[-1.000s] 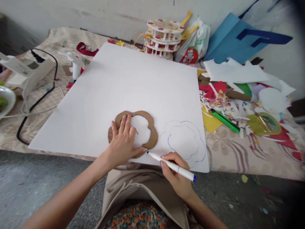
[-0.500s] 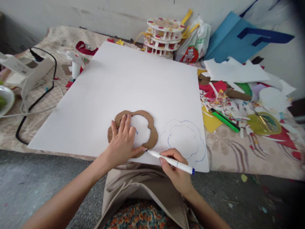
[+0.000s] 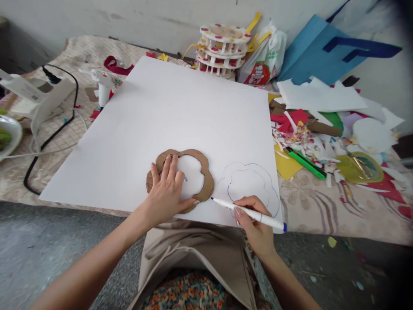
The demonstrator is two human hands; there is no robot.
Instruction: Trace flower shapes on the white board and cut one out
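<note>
Brown cardboard stencil [image 3: 206,181], white sheet [image 3: 180,112]

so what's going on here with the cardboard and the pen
A person's left hand presses a brown flower-shaped cardboard ring flat on a large white paper sheet. The right hand holds a white marker with a blue end, its tip just beside the ring's lower right edge. Right of the ring, a blue flower outline is drawn on the sheet.
</note>
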